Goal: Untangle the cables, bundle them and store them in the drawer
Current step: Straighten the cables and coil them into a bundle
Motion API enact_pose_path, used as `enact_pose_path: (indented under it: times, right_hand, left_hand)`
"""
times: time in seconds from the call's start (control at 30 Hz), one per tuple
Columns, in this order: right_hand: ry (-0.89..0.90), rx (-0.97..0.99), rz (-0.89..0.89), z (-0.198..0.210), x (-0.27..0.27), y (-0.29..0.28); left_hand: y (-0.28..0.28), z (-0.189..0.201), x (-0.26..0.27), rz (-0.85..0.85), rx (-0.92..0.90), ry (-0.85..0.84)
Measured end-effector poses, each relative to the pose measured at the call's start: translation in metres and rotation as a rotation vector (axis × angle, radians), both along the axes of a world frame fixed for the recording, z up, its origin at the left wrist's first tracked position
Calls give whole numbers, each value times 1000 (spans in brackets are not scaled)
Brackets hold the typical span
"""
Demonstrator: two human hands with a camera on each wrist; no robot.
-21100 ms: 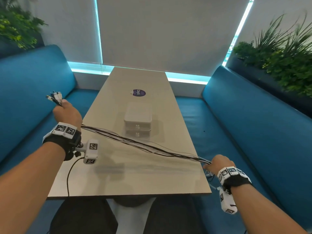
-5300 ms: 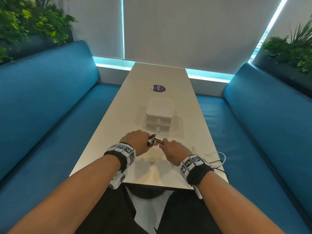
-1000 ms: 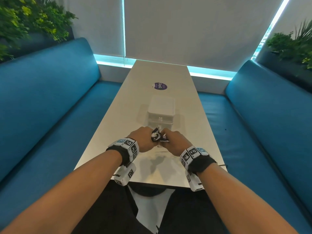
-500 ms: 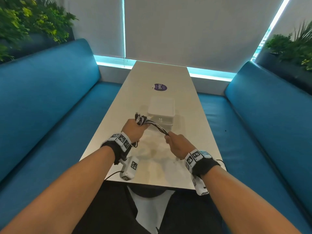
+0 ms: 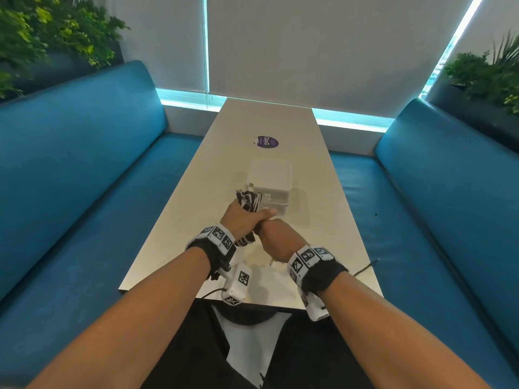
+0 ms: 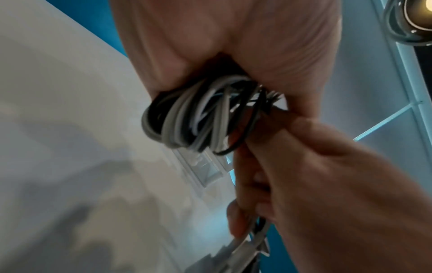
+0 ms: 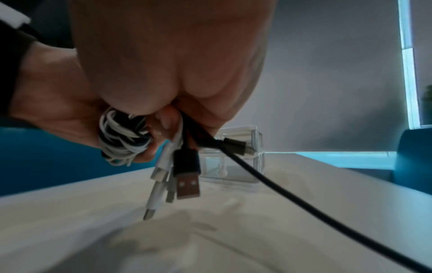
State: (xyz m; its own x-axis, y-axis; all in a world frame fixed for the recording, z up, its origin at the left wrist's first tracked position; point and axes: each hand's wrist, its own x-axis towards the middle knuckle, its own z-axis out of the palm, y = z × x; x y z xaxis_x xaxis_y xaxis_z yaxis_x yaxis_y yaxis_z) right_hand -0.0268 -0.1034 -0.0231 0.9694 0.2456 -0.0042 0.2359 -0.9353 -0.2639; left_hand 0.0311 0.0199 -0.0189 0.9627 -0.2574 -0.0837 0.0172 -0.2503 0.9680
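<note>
Blue benches (image 5: 84, 178) run along both long edges of the pale table (image 5: 323, 220), with a blind-covered window beyond its far end. On the table's midline, nearer my edge than the far one, stands the small clear drawer unit (image 5: 271, 183), both drawers closed; a round purple sticker (image 5: 267, 142) lies behind it. My left hand (image 5: 243, 221) is curled round the coiled bundle of black and white cables (image 5: 250, 202), held above the table just in front of the drawer unit. My right hand (image 5: 276, 238) touches the left, fingers closed on the loose cable ends. In the right wrist view those plugs (image 7: 185, 177) hang below my fingers, clear of the tabletop: one black USB plug, several white ones.
</note>
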Motion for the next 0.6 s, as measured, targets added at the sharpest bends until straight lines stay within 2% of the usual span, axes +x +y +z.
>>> enact_pose_path:
  times: [0.1,0.2,0.27,0.37,0.6]
  right_hand:
    - [8,71,-15,0,-2,0]
    - [59,271,-40,0,-6,3]
    - [102,324,-52,-1,-10,1]
    - [185,364,-71,0,-14,-6]
    - [290,408,-60,2,-10,-7]
  left_hand:
    - [0,0,1,20,75,-14]
    - [1,0,1,37,100,-34]
    - [4,1,5,45,26,6]
    - [12,9,5,57,-188,44]
    - [18,27,8,112,-159,24]
